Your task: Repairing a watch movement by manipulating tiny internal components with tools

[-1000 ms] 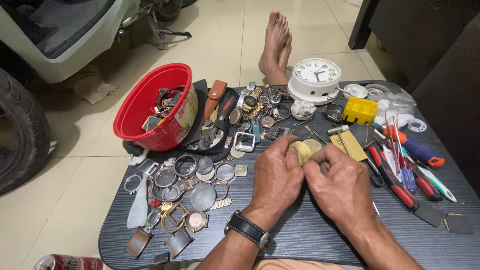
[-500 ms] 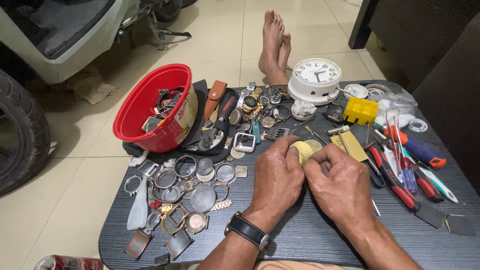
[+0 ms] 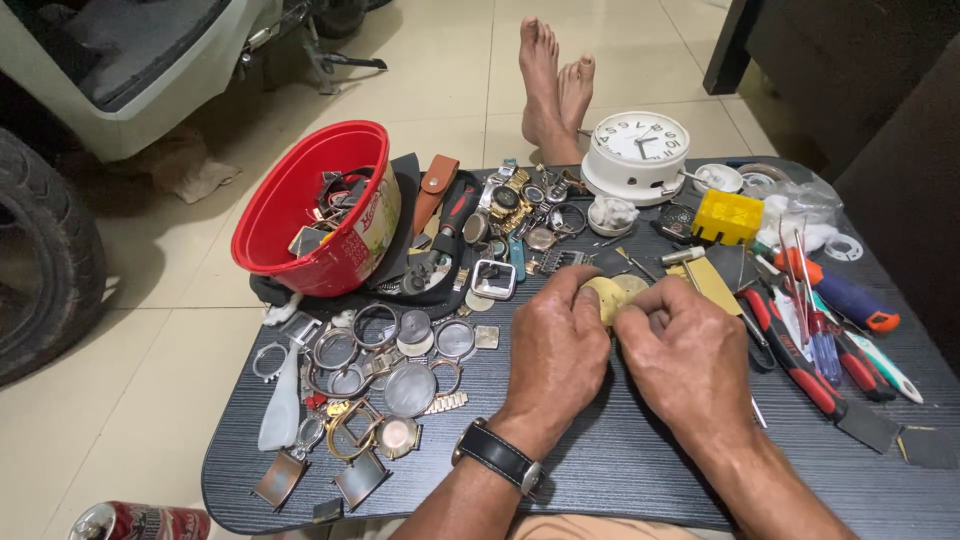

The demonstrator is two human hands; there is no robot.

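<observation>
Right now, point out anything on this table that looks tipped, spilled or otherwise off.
The red bowl lies tilted on its side, its mouth open toward the floor side, with watch parts inside. The loose watch cases and rings lie scattered beside it. Both hands, left hand and right hand, pinch a pale yellow disc. Nothing looks broken.

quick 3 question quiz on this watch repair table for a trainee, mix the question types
1. True or false: the left hand wears a wristwatch with a black strap.
2. What do both hands hold? A) the pale yellow round dial B) a red-handled screwdriver C) the white clock
3. What colour is the bowl of watch parts?

Key: 1 true. 2 A; the right hand pinches it too. 3 red.
</observation>
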